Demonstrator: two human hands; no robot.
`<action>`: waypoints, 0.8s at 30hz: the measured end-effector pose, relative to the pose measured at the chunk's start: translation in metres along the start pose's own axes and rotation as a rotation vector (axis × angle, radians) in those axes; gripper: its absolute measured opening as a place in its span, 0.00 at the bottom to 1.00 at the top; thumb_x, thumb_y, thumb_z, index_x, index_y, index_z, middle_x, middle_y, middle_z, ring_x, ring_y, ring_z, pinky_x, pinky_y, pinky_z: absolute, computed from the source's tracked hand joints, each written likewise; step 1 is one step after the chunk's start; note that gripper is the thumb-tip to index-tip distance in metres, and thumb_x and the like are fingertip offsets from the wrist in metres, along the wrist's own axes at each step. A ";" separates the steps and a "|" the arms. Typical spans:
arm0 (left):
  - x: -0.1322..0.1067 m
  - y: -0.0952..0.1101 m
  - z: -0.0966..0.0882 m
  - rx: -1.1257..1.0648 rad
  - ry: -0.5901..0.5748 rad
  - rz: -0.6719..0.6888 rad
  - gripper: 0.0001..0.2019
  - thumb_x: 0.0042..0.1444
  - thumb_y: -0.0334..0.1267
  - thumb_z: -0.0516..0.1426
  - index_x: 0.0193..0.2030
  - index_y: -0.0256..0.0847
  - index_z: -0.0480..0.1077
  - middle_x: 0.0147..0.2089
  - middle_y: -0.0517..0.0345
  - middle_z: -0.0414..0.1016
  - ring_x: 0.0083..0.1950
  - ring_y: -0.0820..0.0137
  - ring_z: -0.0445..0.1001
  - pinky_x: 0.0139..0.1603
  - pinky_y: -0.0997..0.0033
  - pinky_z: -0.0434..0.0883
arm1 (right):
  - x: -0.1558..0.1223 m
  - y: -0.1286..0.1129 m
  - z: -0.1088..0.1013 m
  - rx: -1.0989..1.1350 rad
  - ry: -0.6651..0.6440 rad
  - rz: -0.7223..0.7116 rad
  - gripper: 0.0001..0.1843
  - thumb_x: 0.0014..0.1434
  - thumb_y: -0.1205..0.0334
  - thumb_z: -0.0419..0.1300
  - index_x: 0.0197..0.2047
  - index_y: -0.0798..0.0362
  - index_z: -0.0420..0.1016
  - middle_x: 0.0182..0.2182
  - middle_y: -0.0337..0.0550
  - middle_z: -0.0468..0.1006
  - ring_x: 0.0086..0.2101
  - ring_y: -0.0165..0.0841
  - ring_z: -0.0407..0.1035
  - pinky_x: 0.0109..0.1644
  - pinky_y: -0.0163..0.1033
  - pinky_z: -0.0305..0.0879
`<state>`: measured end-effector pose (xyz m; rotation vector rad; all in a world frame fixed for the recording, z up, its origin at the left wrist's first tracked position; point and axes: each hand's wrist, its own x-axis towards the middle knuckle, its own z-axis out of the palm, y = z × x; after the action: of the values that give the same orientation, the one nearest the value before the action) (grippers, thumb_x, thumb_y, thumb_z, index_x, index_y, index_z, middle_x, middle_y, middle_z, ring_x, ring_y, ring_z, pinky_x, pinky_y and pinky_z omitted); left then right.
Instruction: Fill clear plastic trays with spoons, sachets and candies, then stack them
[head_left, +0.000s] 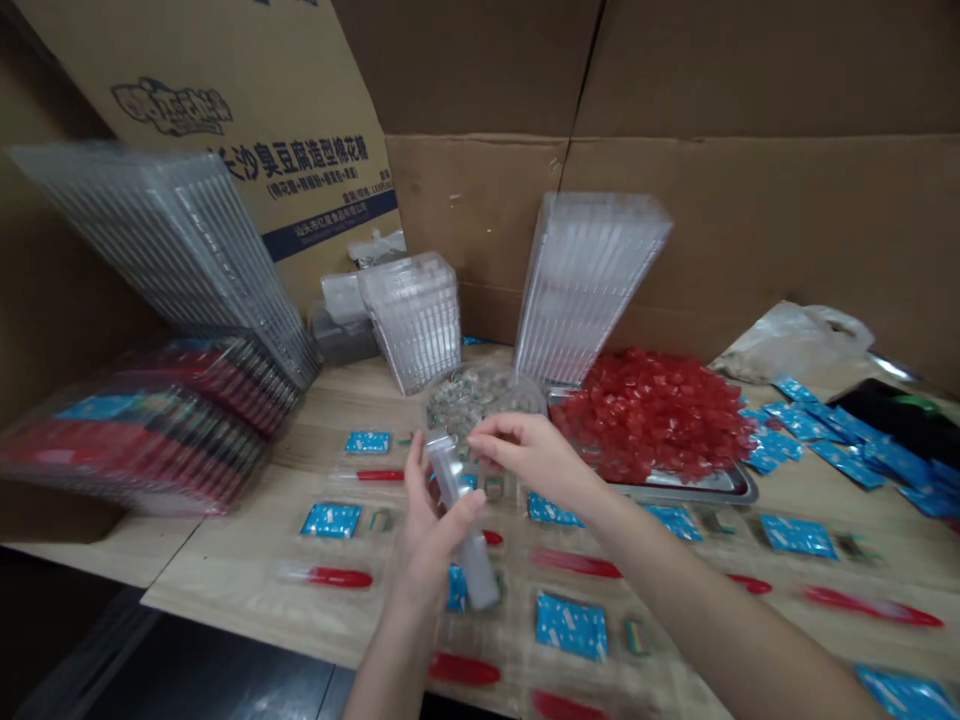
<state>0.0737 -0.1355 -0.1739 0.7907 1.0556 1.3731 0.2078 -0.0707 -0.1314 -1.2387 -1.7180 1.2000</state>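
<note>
My left hand (429,535) is wrapped round a long, narrow bundle of translucent plastic (474,560), tilted with its top leaning away from me. Close to the bundle's upper end, my right hand (525,452) is closed in a pinch; what its fingertips hold, if anything, is too small to make out. Below and around both hands lie clear trays, each with a blue printed packet (571,625), a small greenish piece (636,636) and a red plastic utensil (465,668). Behind my hands stands a round clear container (484,390) of small wrapped pieces.
A metal tray (739,487) heaped with red pieces (660,410) sits right of centre, with loose blue packets (847,462) beyond it. Stacks of clear trays (585,280) rise along the cardboard wall (750,220). Filled trays (150,430) are piled at the left.
</note>
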 end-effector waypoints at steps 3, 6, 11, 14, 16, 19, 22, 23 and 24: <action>-0.004 -0.002 0.010 -0.062 -0.060 -0.042 0.47 0.41 0.42 0.66 0.66 0.51 0.44 0.60 0.49 0.61 0.57 0.57 0.67 0.53 0.59 0.67 | -0.027 -0.009 0.004 0.351 -0.122 0.127 0.11 0.53 0.56 0.60 0.29 0.55 0.74 0.23 0.37 0.73 0.25 0.26 0.65 0.30 0.33 0.62; -0.009 0.001 0.016 -0.027 -0.079 -0.035 0.47 0.42 0.41 0.66 0.66 0.51 0.45 0.61 0.50 0.61 0.57 0.57 0.66 0.54 0.59 0.66 | -0.036 -0.017 -0.002 0.490 -0.111 0.194 0.11 0.48 0.55 0.64 0.28 0.56 0.74 0.23 0.36 0.73 0.25 0.25 0.66 0.31 0.33 0.62; -0.016 0.006 0.018 -0.009 -0.108 -0.039 0.46 0.43 0.40 0.65 0.66 0.50 0.45 0.59 0.50 0.62 0.57 0.58 0.66 0.55 0.59 0.65 | -0.038 -0.022 -0.008 0.529 -0.116 0.241 0.13 0.44 0.55 0.67 0.26 0.56 0.75 0.22 0.37 0.74 0.23 0.24 0.65 0.29 0.33 0.62; -0.017 0.007 0.016 -0.029 -0.124 -0.047 0.47 0.41 0.41 0.66 0.66 0.50 0.45 0.59 0.50 0.63 0.57 0.57 0.66 0.54 0.59 0.66 | -0.038 -0.024 -0.007 0.587 -0.120 0.270 0.12 0.43 0.56 0.67 0.25 0.57 0.75 0.21 0.37 0.74 0.23 0.24 0.66 0.29 0.32 0.63; -0.016 0.007 0.016 -0.082 -0.140 -0.047 0.45 0.41 0.42 0.65 0.65 0.49 0.49 0.58 0.50 0.65 0.57 0.56 0.66 0.53 0.60 0.66 | -0.037 -0.025 -0.004 0.632 -0.139 0.291 0.12 0.43 0.57 0.68 0.25 0.57 0.75 0.22 0.37 0.74 0.23 0.24 0.66 0.30 0.32 0.64; -0.016 0.009 0.016 -0.140 -0.154 -0.058 0.38 0.41 0.41 0.65 0.61 0.47 0.57 0.53 0.52 0.69 0.55 0.57 0.67 0.51 0.62 0.68 | -0.034 -0.025 0.001 0.669 -0.162 0.302 0.12 0.43 0.57 0.68 0.26 0.57 0.75 0.22 0.37 0.74 0.24 0.24 0.67 0.30 0.32 0.64; -0.014 0.013 0.012 -0.140 -0.151 -0.105 0.36 0.41 0.41 0.65 0.59 0.47 0.60 0.48 0.53 0.72 0.47 0.60 0.72 0.44 0.64 0.71 | -0.031 -0.026 -0.001 0.653 -0.158 0.299 0.12 0.43 0.57 0.68 0.25 0.57 0.74 0.22 0.37 0.74 0.23 0.24 0.66 0.30 0.32 0.64; -0.013 0.014 0.008 -0.145 -0.148 -0.132 0.36 0.41 0.42 0.65 0.59 0.47 0.59 0.47 0.53 0.72 0.43 0.61 0.73 0.41 0.64 0.71 | -0.029 -0.028 -0.006 0.633 -0.147 0.295 0.12 0.43 0.57 0.68 0.25 0.57 0.74 0.21 0.37 0.74 0.23 0.24 0.67 0.30 0.33 0.65; -0.011 0.016 0.004 -0.153 -0.144 -0.160 0.35 0.43 0.44 0.64 0.59 0.47 0.59 0.47 0.52 0.72 0.39 0.63 0.74 0.37 0.64 0.72 | -0.026 -0.030 -0.012 0.603 -0.113 0.278 0.12 0.43 0.57 0.67 0.25 0.56 0.74 0.21 0.37 0.74 0.23 0.25 0.67 0.30 0.33 0.65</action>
<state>0.0729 -0.1442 -0.1563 0.6670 0.8713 1.2261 0.2170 -0.0954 -0.1001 -1.0597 -1.1361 1.8128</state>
